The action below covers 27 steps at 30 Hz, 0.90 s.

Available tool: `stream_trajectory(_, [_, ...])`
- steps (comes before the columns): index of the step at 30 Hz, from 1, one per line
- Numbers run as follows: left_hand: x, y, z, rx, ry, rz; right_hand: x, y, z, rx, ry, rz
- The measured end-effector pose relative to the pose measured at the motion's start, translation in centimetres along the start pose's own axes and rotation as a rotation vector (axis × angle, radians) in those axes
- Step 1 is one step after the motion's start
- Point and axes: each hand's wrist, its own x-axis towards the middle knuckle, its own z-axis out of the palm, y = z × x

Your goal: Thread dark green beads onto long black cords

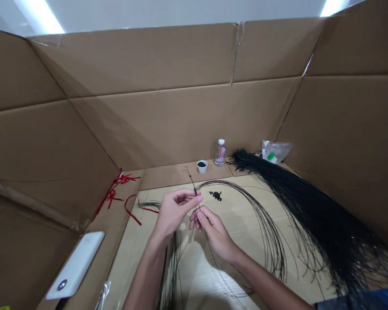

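Observation:
My left hand (177,209) is closed, pinching a thin black cord (190,177) between thumb and fingers. A small dark bead or knot (195,191) sits on the cord just above the fingertips, and fine looped ends stick up beyond it. Just below and to the right, my right hand (215,228) pinches the same strand's lower part, with the fingertips close to the left thumb. Thin tails hang down past both hands. Behind them, a small pile of black beads (215,196) lies on the table.
A curved bundle of black cords (261,206) arcs to the right. A thick black cord bunch (297,193) lies beyond it. At the back stand a white cup (202,167), a bottle (220,153) and a plastic bag (278,151). Left are red ribbons (114,189) and a white device (77,265).

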Motion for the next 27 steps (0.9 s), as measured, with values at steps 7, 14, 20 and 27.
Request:
stream_trajectory(7, [0.0,2.0,-1.9,-0.027,0.214,0.119,-0.9,0.5,2.1,-0.028,0.037,-0.018])
stream_trajectory(14, [0.5,3.4,-2.9,-0.126,0.311,0.189,-2.5,2.0,2.4,-0.120,0.005,-0.021])
stream_trajectory(20, [0.2,5.2,-2.7,-0.215,0.299,0.251,-3.8,2.0,2.9,-0.238,-0.063,-0.072])
stream_trajectory(27, [-0.3,9.0,-3.2,-0.191,0.386,0.453,-4.6,1.9,3.0,-0.274,-0.112,-0.099])
